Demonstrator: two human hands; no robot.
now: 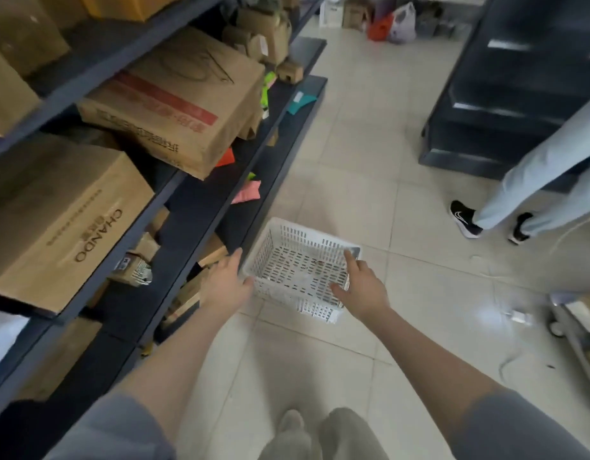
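A white slotted plastic basket [283, 239] is in front of me, above the tiled floor, beside the dark shelving. My left hand [227, 282] is at the basket's left near corner, with straight fingers and the thumb touching the rim. My right hand [361, 287] is over the basket's right near side, its index finger pointing along the right rim and its thumb spread inside. Neither hand plainly curls round the rim. The basket looks empty apart from faint specks on its bottom.
Dark shelves [200, 200] on the left carry cardboard boxes [174, 104] and small coloured packets [250, 190]. Another person's legs and black shoes [466, 219] are at the right, by a dark shelving unit [506, 94]. Bags [399, 24] lie at the far end. My own legs show below.
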